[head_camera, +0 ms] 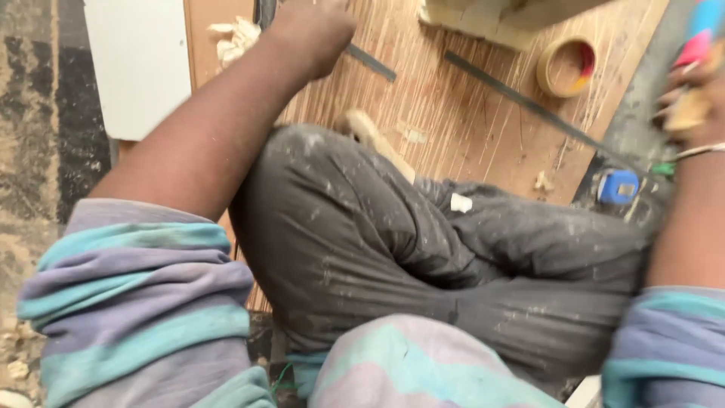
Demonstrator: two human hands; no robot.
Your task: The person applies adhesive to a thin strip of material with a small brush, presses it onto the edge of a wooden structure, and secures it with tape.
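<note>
Dusty grey trousers (423, 257) nearest, legs crossed on a wooden board (468, 121). Blue tape measure (618, 186) just below the right hand (691, 91), which grips a small tan block (686, 112). Left hand (313, 34) farther off, fist-like, grip unclear, beside a thin dark strip (370, 62). Tape roll (566, 66) farthest.

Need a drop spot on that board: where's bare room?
Bare board lies between the left hand, the long dark strip and the knee. A smaller patch sits under the tape roll. Crowded by the right hand: blue tool and scraps. Top edge holds stacked wood.
</note>
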